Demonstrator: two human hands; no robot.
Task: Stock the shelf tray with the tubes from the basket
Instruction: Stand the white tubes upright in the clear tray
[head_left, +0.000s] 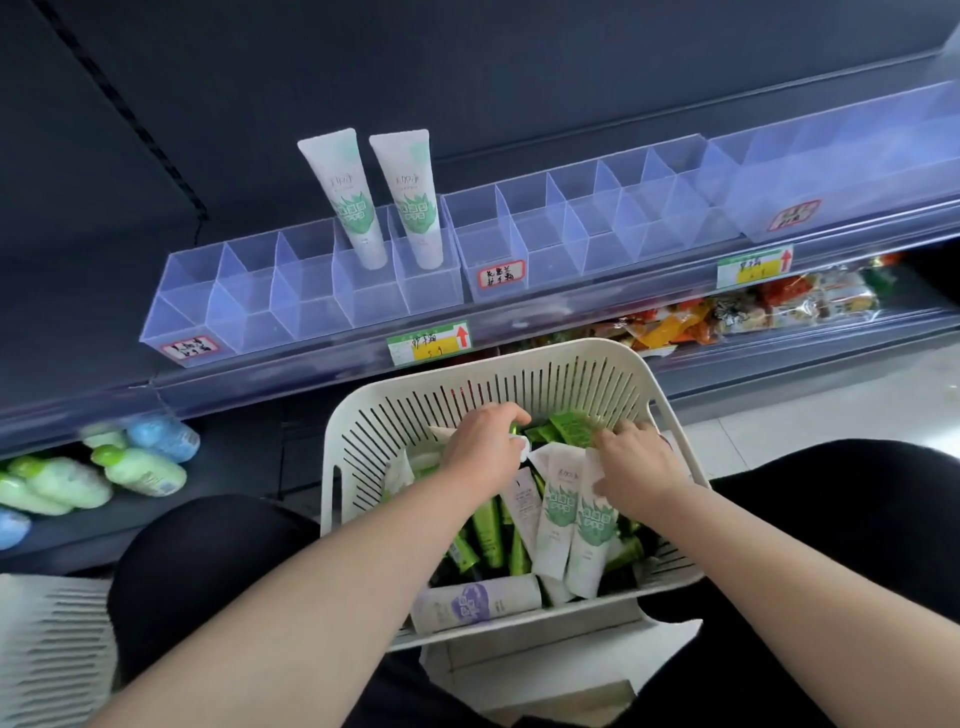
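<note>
Both hands reach into the white slotted plastic basket (488, 358) at lower centre: the left hand (485, 449) curls round a green-capped tube (515, 429), and the right hand (641, 465) pinches one of two white leaf-printed tubes (558, 519) lying among several green tubes (488, 535). Two more white tubes (345, 192) stand upright in the clear compartmented shelf tray (311, 306), upper centre

A retail shop, seen at a display shelf (571, 312). Its front rail carries printed price labels (430, 342) with red arrows, and the clear divided trays (249, 296) on it bear handwritten tags (502, 274). The tier below holds bagged snacks (753, 312) and rows of matching bottles (140, 470).
</note>
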